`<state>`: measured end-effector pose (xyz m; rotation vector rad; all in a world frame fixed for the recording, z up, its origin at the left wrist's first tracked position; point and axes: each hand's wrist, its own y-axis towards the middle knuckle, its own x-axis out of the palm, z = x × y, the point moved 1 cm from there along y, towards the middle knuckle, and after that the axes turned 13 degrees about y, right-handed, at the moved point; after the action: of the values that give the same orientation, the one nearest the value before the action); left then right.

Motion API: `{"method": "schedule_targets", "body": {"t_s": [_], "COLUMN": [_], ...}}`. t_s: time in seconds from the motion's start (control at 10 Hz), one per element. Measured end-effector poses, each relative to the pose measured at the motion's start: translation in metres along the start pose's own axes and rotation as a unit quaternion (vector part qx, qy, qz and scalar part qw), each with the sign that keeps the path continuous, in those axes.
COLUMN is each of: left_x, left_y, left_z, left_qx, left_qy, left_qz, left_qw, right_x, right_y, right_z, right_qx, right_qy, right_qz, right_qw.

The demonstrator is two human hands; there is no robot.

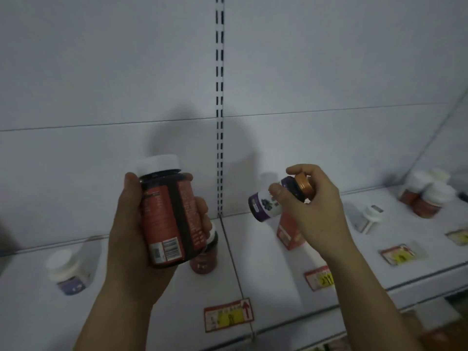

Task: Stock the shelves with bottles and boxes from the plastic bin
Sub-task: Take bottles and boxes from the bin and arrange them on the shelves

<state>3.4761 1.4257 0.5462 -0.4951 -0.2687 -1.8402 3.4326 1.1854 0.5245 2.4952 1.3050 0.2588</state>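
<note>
Several bottles already stand on the shelf [266,269], so stocking seems partly done. Left hand [131,236] grips a red bottle [166,216] and right hand [316,206] pinches a purple bottle [268,202], both above the shelf, not yet placed.

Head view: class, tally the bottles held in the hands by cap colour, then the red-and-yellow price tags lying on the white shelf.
White-capped dark bottle with red label: 1
Orange-capped purple bottle: 1
Red-and-yellow paper price tags: 4
Total: 6
</note>
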Motion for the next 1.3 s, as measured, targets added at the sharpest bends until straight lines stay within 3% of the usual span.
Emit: {"method": "schedule_targets", "body": {"t_s": [0.2,0.4,0.6,1.0,1.3], "left_x": [0.022,0.043,0.025,-0.07,-0.108], "left_y": [0.021,0.021,0.025,0.001,-0.009], "left_z": [-0.037,-0.045,-0.047,-0.066,-0.105], "left_qx": [-0.085,-0.055,-0.059,0.024,0.119], "left_qy": [0.0,0.02,0.012,0.133,0.395], "left_qz": [-0.082,-0.196,-0.209,-0.139,-0.017], "left_qw": [0.993,0.979,0.976,0.981,0.911], "right_x": [-0.053,-0.068,-0.045,0.028,0.049], "right_y": [-0.025,-0.041,-0.04,-0.028,0.016], "right_z": [0.002,0.008,0.02,0.041,0.04], "right_qx": [0.027,0.044,0.059,0.06,-0.021], "right_qy": [-0.013,-0.017,0.006,-0.022,-0.237], "right_qz": [0.075,0.106,0.087,-0.096,-0.291], "right_qw": [0.997,0.993,0.994,0.993,0.927]}}
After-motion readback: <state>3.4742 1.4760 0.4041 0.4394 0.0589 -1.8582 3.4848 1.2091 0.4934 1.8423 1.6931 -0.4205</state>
